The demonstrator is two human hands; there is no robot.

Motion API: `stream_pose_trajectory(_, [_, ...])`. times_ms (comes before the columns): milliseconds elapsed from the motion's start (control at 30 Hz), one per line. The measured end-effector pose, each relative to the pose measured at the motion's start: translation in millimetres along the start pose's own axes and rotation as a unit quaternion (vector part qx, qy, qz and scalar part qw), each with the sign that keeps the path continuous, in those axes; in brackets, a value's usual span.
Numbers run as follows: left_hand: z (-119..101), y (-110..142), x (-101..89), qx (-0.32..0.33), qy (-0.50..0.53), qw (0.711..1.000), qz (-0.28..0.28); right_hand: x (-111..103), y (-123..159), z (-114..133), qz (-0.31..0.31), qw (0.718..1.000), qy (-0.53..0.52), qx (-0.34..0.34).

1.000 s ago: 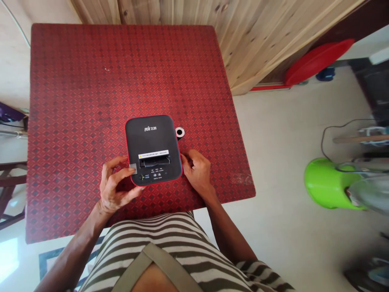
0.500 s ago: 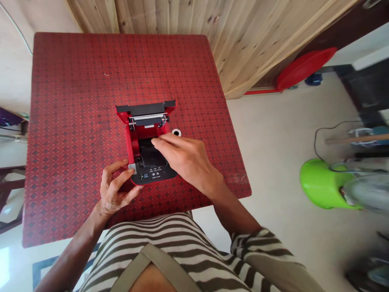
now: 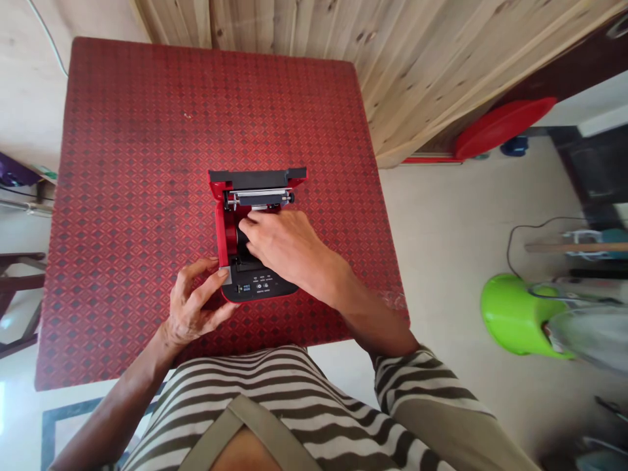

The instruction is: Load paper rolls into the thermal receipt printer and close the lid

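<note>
A small red and black printer (image 3: pixel 227 232) stands on the table with its lid (image 3: pixel 260 178) swung up, showing a roller under it. My left hand (image 3: pixel 196 301) grips the printer's front left corner, thumb at the front edge and fingers along the side and top. Over the open compartment, my right hand (image 3: pixel 289 252) reaches in from the right with its fingers bent together. Whatever those fingertips hold is hidden. Buttons and printed symbols show on the black front panel (image 3: pixel 265 291).
The table (image 3: pixel 137 163) has a red patterned cover and meets a wooden plank wall (image 3: pixel 314 26) at the back. To the right on the floor are a green bucket (image 3: pixel 505 314) and a red round board (image 3: pixel 505 127). A purple item (image 3: pixel 17 171) is at the left.
My right hand has moved deeper and further back over the compartment, covering more of it. The small white ring-shaped thing beside the printer is now out of sight. My left hand keeps its grip.
</note>
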State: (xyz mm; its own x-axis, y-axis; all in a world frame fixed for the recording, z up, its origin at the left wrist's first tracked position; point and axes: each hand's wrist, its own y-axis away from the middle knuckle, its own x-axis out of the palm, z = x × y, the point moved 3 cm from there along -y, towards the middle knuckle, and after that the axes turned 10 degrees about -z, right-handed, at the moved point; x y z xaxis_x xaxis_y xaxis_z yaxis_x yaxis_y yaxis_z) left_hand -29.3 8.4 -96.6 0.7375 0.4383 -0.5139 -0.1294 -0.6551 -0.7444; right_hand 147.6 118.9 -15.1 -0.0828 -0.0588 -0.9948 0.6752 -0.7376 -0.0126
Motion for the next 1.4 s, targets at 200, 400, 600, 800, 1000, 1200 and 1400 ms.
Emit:
stream_pose_trajectory(200, [1, 0, 0.0, 0.003, -0.014, 1.0, -0.002, -35, 47, -12, -0.141, 0.983, -0.115, 0.036])
stream_pose_trajectory(400, [1, -3, -0.2, 0.006, 0.002, 1.0, -0.005, -13, 122, -72, -0.282, 0.848, -0.414, 0.172])
stream_pose_trajectory(600, [1, -4, 0.4, 0.017, 0.009, 1.0, -0.009, 73, 148, -73, -0.253, 0.746, -0.542, 0.292])
stream_pose_trajectory(800, [3, -8, 6.1, 0.008, 0.0, 1.0, 0.023, 83, 131, -53, -0.199, 0.823, -0.473, 0.246])
stream_pose_trajectory(1000, [8, -8, 11.5, 0.001, 0.022, 0.998, 0.054, 76, 136, -60, -0.18, 0.835, -0.472, 0.215])
stream_pose_trajectory(1200, [7, -6, 9.5, -0.014, 0.025, 0.998, 0.054, 78, 130, -97, -0.222, 0.826, -0.435, 0.281])
stream_pose_trajectory(1400, [5, -7, 6.5, -0.017, 0.028, 0.998, 0.046, 89, 84, -103, -0.246, 0.854, -0.394, 0.234])
